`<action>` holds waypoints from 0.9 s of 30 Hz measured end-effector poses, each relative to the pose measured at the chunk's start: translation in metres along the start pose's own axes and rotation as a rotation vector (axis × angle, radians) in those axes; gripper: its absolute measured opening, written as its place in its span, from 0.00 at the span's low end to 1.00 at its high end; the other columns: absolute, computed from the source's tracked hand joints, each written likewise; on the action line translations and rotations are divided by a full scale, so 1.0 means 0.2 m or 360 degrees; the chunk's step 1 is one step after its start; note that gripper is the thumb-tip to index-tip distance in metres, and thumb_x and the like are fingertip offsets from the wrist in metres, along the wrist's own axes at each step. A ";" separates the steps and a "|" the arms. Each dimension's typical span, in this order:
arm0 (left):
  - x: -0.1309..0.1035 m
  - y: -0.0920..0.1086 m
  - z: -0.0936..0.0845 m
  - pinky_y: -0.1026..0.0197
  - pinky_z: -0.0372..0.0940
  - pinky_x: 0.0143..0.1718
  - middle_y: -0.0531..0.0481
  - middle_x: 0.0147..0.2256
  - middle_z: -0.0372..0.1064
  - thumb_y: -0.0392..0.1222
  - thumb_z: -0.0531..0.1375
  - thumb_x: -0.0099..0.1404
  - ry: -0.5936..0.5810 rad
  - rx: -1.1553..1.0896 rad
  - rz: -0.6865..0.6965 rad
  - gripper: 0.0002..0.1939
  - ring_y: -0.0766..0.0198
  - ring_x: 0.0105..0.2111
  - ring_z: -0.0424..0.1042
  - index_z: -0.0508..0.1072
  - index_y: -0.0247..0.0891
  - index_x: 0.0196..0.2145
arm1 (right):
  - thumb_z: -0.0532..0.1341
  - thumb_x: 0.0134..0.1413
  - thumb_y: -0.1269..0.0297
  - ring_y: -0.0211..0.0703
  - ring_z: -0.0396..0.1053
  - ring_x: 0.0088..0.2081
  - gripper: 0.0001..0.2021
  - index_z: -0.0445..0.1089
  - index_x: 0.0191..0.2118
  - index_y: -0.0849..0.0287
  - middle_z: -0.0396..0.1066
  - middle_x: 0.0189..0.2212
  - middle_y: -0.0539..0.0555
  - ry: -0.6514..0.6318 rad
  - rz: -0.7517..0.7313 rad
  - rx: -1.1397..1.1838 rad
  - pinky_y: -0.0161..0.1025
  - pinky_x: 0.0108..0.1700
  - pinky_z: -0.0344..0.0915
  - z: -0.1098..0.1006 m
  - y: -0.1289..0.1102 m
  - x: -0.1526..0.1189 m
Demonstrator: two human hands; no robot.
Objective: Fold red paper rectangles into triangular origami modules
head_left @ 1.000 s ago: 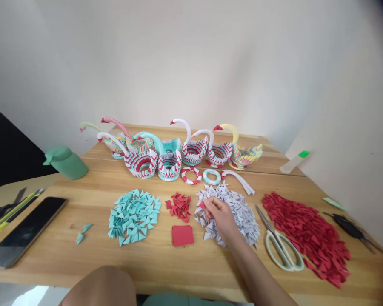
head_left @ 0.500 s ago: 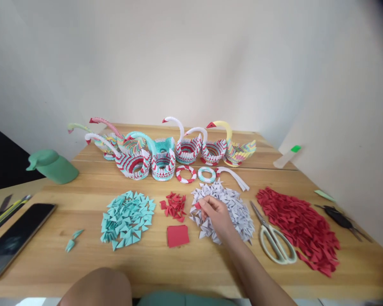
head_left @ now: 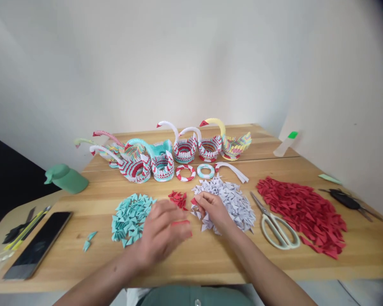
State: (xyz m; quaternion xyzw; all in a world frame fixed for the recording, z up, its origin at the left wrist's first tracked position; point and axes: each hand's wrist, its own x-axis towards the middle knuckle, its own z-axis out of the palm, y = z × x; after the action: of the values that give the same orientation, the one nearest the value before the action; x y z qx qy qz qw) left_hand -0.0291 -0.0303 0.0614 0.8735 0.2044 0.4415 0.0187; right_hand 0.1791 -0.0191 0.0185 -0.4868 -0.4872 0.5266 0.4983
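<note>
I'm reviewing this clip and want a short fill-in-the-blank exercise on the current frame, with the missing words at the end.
1. The right hand pinches a small ____ paper piece.
2. Between the pale pile and the large red pile lies the pair of ____.
3. The rightmost swan in the row has a ____ neck.
4. The phone lies to the ____ of the teal pile.

Missing words: red; scissors; yellow; left.

Light is soft, even; a faint shadow [head_left: 219, 70] marks the wall [head_left: 140, 63]. Left hand [head_left: 162, 233] is blurred; upper right corner dark.
</note>
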 end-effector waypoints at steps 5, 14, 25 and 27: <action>-0.01 -0.14 0.20 0.58 0.63 0.39 0.48 0.32 0.72 0.34 0.60 0.64 0.0180 0.0116 0.0023 0.03 0.62 0.36 0.68 0.73 0.39 0.32 | 0.61 0.53 0.49 0.31 0.54 0.15 0.19 0.61 0.21 0.58 0.59 0.14 0.43 -0.0026 0.0051 0.0066 0.31 0.19 0.50 0.01 0.02 0.01; 0.02 -0.16 0.24 0.58 0.61 0.41 0.49 0.31 0.72 0.33 0.58 0.65 0.0069 0.0152 0.0123 0.06 0.63 0.37 0.67 0.73 0.39 0.31 | 0.61 0.52 0.49 0.29 0.48 0.12 0.20 0.61 0.20 0.58 0.57 0.11 0.42 -0.0114 0.0139 0.0072 0.30 0.15 0.44 0.04 0.02 0.00; 0.03 -0.20 0.24 0.57 0.62 0.43 0.48 0.34 0.74 0.32 0.57 0.66 -0.0058 0.0173 0.0238 0.06 0.61 0.40 0.68 0.73 0.39 0.35 | 0.60 0.54 0.49 0.27 0.49 0.12 0.20 0.61 0.21 0.58 0.58 0.10 0.42 -0.0154 0.0118 0.0115 0.28 0.15 0.43 0.02 0.02 -0.01; 0.03 -0.19 0.24 0.57 0.62 0.43 0.48 0.34 0.74 0.32 0.56 0.67 -0.0062 0.0168 0.0240 0.07 0.61 0.40 0.68 0.73 0.38 0.35 | 0.60 0.53 0.48 0.28 0.48 0.12 0.20 0.61 0.21 0.58 0.57 0.10 0.42 -0.0161 0.0116 0.0115 0.28 0.15 0.43 0.02 0.02 -0.01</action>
State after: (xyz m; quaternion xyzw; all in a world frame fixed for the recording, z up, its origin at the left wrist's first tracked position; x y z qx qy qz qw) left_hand -0.0007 0.0140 0.0293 0.8946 0.1605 0.4131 -0.0566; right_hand 0.1744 -0.0218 0.0152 -0.4585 -0.4744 0.5857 0.4708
